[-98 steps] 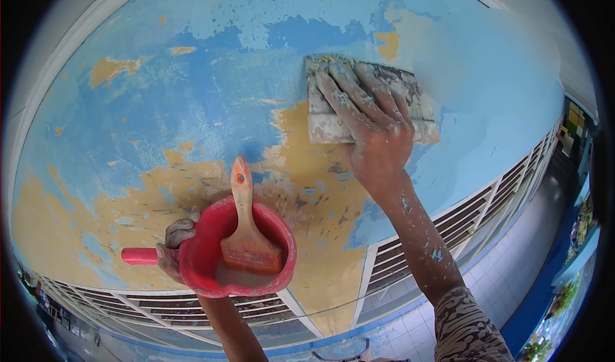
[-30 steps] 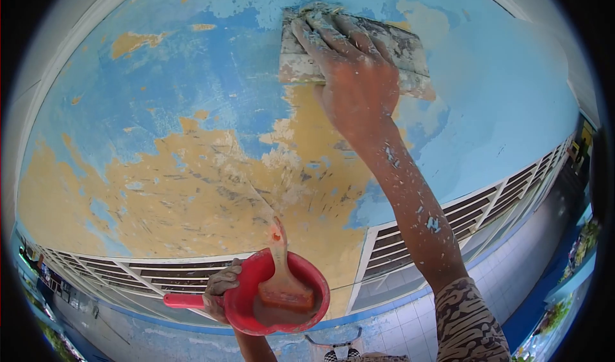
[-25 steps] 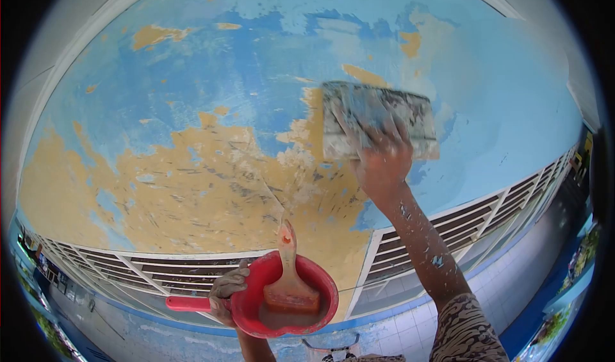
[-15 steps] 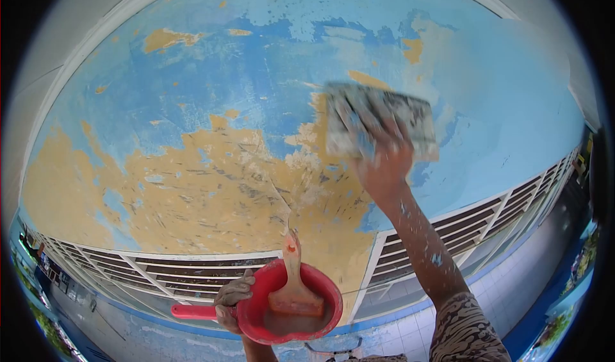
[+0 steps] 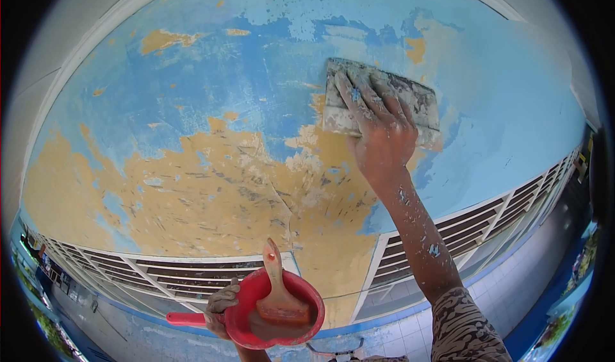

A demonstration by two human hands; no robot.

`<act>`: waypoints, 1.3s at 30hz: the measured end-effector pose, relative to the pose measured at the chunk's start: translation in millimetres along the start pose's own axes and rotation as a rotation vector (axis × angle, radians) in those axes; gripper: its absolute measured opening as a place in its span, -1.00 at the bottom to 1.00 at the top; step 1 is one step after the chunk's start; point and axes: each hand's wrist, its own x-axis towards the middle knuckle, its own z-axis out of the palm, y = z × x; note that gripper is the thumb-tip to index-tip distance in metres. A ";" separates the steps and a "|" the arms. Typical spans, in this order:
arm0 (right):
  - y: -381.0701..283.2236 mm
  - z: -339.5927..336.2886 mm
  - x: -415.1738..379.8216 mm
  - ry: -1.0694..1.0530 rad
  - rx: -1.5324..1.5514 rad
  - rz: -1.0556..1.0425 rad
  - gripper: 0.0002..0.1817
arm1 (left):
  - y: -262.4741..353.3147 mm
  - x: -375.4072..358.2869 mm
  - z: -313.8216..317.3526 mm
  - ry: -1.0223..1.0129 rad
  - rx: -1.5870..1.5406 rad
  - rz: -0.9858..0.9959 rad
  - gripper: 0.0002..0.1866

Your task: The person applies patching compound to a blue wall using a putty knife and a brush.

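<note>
My right hand [image 5: 383, 131] presses a wide, paint-crusted scraper blade [image 5: 419, 102] to the wall, fingers spread over its back and thumb hidden underneath. Patchy light blue, darker blue and ochre paint covers the wall [image 5: 211, 182]. Low in view, my left hand [image 5: 222, 305] grips a red plastic dipper [image 5: 315, 298] near the base of its handle, which sticks out to the left. Murky liquid [image 5: 272, 330] lies in the dipper. A wide paintbrush [image 5: 275, 275] stands in it, bristles down, its wooden handle leaning up against the rim.
Slatted white window frames [image 5: 192, 282] run below the painted area on the left, with another slatted window [image 5: 467, 227] at the right. A white edge trim [image 5: 83, 54] borders the wall. Pale tiles [image 5: 416, 327] show low down.
My right hand and the scraper have risen a little on the wall, and the blade is now sharp instead of blurred. The dipper with the brush has shifted left and slightly down.
</note>
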 end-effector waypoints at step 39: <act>35.7 -121.2 -386.2 -0.735 1.081 1.319 -0.67 | 11.0 -33.3 -1.4 0.002 0.031 -0.140 -0.30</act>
